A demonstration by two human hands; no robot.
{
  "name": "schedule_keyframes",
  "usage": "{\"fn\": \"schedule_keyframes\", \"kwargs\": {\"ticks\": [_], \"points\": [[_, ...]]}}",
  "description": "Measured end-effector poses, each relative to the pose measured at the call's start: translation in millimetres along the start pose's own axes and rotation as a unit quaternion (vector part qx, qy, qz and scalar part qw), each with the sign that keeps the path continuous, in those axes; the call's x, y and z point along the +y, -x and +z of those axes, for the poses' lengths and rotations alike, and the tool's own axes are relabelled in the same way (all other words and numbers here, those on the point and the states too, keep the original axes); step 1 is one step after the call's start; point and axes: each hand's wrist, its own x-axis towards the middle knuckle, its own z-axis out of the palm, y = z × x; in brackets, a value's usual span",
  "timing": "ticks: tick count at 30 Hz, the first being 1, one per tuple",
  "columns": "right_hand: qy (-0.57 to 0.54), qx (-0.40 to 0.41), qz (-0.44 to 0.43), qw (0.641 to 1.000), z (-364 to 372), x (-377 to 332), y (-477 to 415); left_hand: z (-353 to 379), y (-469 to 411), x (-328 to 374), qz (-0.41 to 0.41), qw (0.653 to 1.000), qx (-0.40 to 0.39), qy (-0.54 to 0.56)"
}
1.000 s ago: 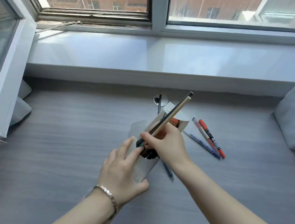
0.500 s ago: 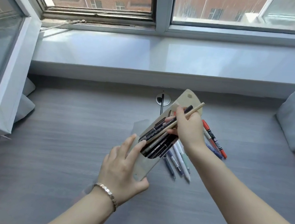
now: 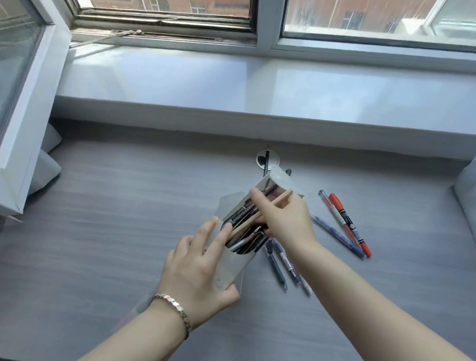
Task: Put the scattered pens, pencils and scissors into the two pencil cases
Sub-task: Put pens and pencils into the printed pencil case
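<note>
left hand (image 3: 199, 270) grips case (image 3: 235, 267) at its near end | right hand (image 3: 283, 217) pinches pencil (image 3: 242, 227), laid along the case's opening over dark pens inside | desk (image 3: 102, 222): red marker (image 3: 350, 223) and blue pen (image 3: 336, 232) side by side, right of case; more pens (image 3: 283, 263) just beside case, below right wrist | bracelet (image 3: 172, 309) on left wrist
</note>
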Motion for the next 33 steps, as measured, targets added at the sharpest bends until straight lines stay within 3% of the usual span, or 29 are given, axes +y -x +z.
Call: {"fn": "schedule_keyframes", "kwargs": {"ticks": [2, 4, 9, 13, 16, 19, 23, 29, 33], "points": [[-0.033, 0.075, -0.036, 0.996, -6.4, -4.0, -8.7, 0.8, -2.2, -1.1, 0.003, 1.000, 0.006, -0.001], [-0.031, 0.096, -0.066, 0.993, -11.7, -7.6, -15.5, 2.0, -3.7, -2.1, 0.003, 1.000, 0.010, 0.002], [0.148, 0.062, -0.148, 0.976, -17.5, -10.0, -25.1, 2.8, -5.5, -6.8, -0.003, 1.000, 0.016, 0.009], [0.323, 0.001, -0.242, 0.915, -21.6, -11.8, -32.0, 6.6, -8.4, -13.2, -0.037, 0.999, -0.008, 0.036], [0.295, 0.018, -0.336, 0.894, -26.4, -13.9, -37.9, 7.0, -14.8, -17.1, -0.093, 0.992, -0.013, 0.088], [0.285, 0.087, -0.241, 0.924, -37.3, -6.8, -60.7, 7.4, -21.8, -26.1, -0.133, 0.984, 0.009, 0.117], [0.389, 0.061, -0.043, 0.918, -31.9, 16.9, -89.9, 6.1, -30.9, -35.1, -0.156, 0.979, 0.034, 0.125], [0.484, -0.026, -0.012, 0.875, 11.7, 28.9, -99.9, -1.9, -44.7, -35.3, -0.152, 0.980, 0.038, 0.126], [0.415, 0.005, 0.026, 0.909, 15.4, 27.3, -106.8, -5.9, -47.4, -35.2, -0.147, 0.980, 0.038, 0.128]]}}
